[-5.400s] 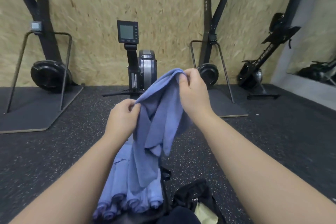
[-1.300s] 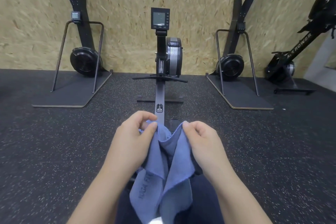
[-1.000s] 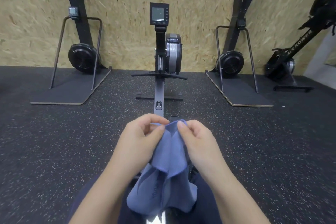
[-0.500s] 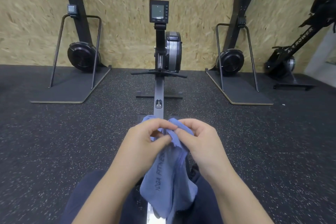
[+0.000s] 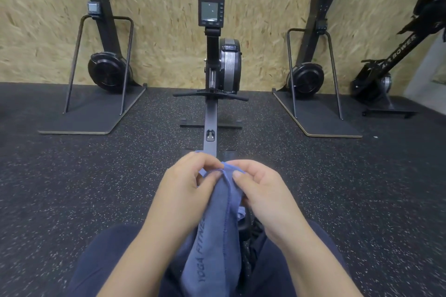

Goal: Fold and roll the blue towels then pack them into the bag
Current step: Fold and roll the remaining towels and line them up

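Hanging lengthwise from a bunched top edge, blue towel with "YOGA FITNESS" lettering, long axis running from the fingertips down toward the body and across the lap between dark-trousered thighs. Pinched at that top edge by left hand and right hand, close together, thumbs and forefingers nipping the hem side by side, neither clearly nearer, so probably matching corners for a fold before spreading apart sideways. Beyond, rowing machine rail straight ahead on speckled rubber floor, ski machines against chipboard wall; bag out of sight.
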